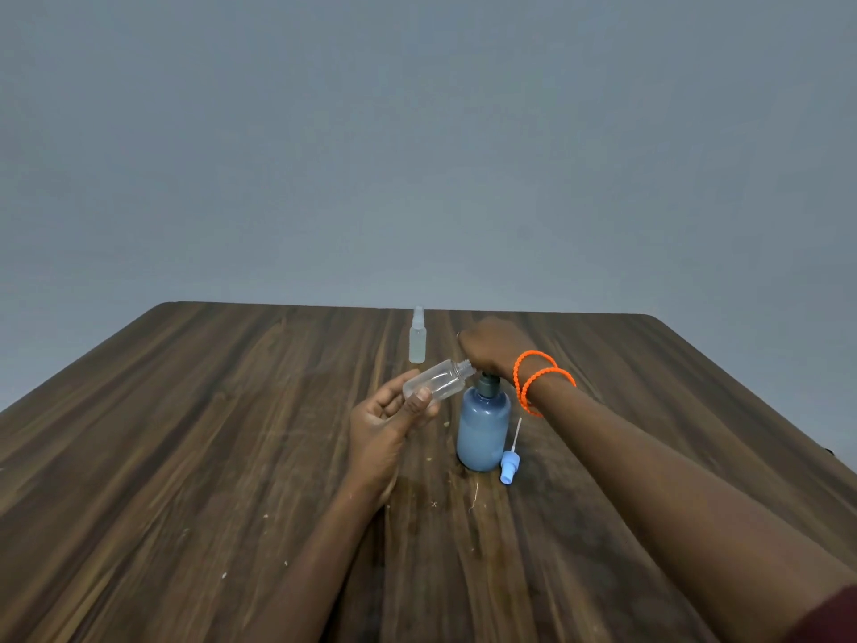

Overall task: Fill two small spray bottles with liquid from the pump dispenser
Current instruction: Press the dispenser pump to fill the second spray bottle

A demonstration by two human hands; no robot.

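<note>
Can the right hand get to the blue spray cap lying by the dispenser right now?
Probably yes. The spray cap lies bare on the table just right of the dispenser, nothing covering it. But the right hand is pressing the pump and would have to leave it.

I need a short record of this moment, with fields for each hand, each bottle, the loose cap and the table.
left hand: holds the open bottle, tilted, neck toward the pump
right hand: rests on top of the pump head
open bottle: clear, no cap, looks empty
pump dispenser: blue, upright, partly full
second spray bottle: upright behind, cap on, some liquid inside
spray cap: blue, with its tube, lying right of the dispenser
table: dark wood
</note>
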